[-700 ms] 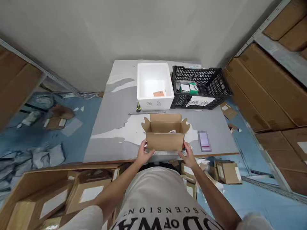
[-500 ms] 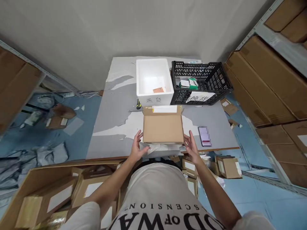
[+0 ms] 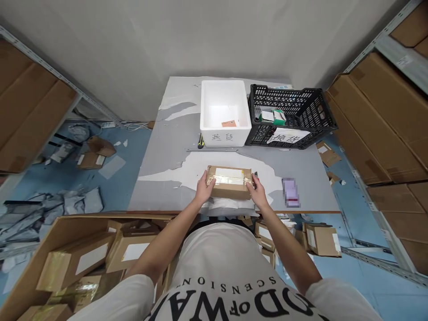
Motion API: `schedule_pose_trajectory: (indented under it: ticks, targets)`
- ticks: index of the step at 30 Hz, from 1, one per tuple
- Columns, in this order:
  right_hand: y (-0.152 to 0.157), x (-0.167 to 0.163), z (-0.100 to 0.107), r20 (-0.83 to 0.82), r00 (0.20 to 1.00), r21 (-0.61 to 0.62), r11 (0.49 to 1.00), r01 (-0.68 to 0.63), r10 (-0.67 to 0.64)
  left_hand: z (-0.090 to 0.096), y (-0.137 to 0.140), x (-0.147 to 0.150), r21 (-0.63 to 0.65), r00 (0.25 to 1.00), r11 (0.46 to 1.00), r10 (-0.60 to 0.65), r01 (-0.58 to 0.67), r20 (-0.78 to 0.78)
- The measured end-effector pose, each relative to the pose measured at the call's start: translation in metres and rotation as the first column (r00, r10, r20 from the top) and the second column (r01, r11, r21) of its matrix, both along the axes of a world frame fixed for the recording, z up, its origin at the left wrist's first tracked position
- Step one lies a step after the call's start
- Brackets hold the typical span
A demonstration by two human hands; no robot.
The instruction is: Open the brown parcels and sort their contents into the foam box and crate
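Note:
A brown cardboard box (image 3: 230, 191) sits between my hands near the front edge of the table. Clear tape crosses its top, over a white label (image 3: 229, 173). My left hand (image 3: 204, 189) grips the box's left end, thumb on top. At the right end, my right hand (image 3: 257, 191) holds it the same way. Just behind my right fingers a small red and black thing (image 3: 257, 175) shows, mostly hidden. Torn white paper (image 3: 190, 171) covers the grey tabletop (image 3: 157, 156) around the box.
Behind stand a white foam box (image 3: 225, 138) with an orange card inside and a black crate (image 3: 290, 120) holding small green-white boxes. A yellow-black cutter (image 3: 200, 141) and a phone (image 3: 290, 192) lie on the table. A large carton (image 3: 60, 223) of parcels is at lower left.
The box's plain brown face was up, with the label along its far side; now the taped, labelled face is up. My hands have gone from open beside it to gripping its ends.

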State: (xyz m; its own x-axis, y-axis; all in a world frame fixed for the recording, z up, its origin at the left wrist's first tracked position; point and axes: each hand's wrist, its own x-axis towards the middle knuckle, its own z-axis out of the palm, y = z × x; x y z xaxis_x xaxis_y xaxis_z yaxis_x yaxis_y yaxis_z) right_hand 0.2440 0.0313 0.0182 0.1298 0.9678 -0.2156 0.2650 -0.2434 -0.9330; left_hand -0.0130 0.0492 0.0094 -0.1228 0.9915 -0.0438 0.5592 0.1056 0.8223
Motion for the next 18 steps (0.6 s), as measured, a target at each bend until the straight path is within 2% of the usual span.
schedule_pose_trajectory:
  ticks: [2, 4, 6, 8, 9, 11, 12, 14, 16, 18]
  targets:
    - [0.005, -0.003, -0.005, 0.079, 0.997, 0.009, 1.0, -0.009, 0.008, 0.001, -0.001, 0.007, 0.139, 0.983, 0.99, -0.004, 0.031, -0.185]
    - [0.002, -0.006, -0.011, 0.164, 0.986, 0.043, 0.999, -0.019, 0.011, 0.002, -0.009, 0.016, 0.262, 0.92, 0.947, -0.075, 0.186, -0.385]
    - [-0.006, -0.007, -0.016, 0.22, 0.975, 0.074, 0.997, -0.032, 0.015, 0.0, -0.022, 0.025, 0.293, 0.813, 0.858, -0.215, 0.422, -0.542]
    - [-0.015, -0.004, -0.022, 0.207, 0.977, 0.074, 0.995, -0.072, 0.055, -0.007, -0.036, 0.032, 0.278, 0.715, 0.771, -0.304, 0.573, -0.63]
    - [-0.018, 0.001, -0.025, 0.188, 0.98, 0.061, 0.995, -0.083, 0.071, -0.012, -0.042, 0.034, 0.277, 0.689, 0.748, -0.313, 0.603, -0.654]
    - [-0.019, 0.015, -0.031, 0.211, 0.977, 0.012, 0.999, -0.035, 0.031, -0.022, -0.051, 0.035, 0.292, 0.675, 0.739, -0.286, 0.607, -0.68]
    - [-0.016, 0.024, -0.034, 0.28, 0.96, -0.027, 0.999, 0.017, -0.008, -0.026, -0.053, 0.034, 0.304, 0.677, 0.74, -0.267, 0.599, -0.686]
    - [-0.009, 0.041, -0.04, 0.494, 0.869, -0.141, 0.984, 0.104, -0.021, -0.033, -0.055, 0.033, 0.321, 0.684, 0.742, -0.247, 0.589, -0.686]
    - [0.0, 0.052, -0.048, 0.654, 0.748, -0.298, 0.947, 0.12, 0.11, -0.036, -0.054, 0.032, 0.321, 0.689, 0.742, -0.252, 0.588, -0.679]
    - [0.007, 0.055, -0.055, 0.696, 0.668, -0.435, 0.895, 0.102, 0.262, -0.037, -0.054, 0.031, 0.309, 0.679, 0.734, -0.272, 0.605, -0.682]
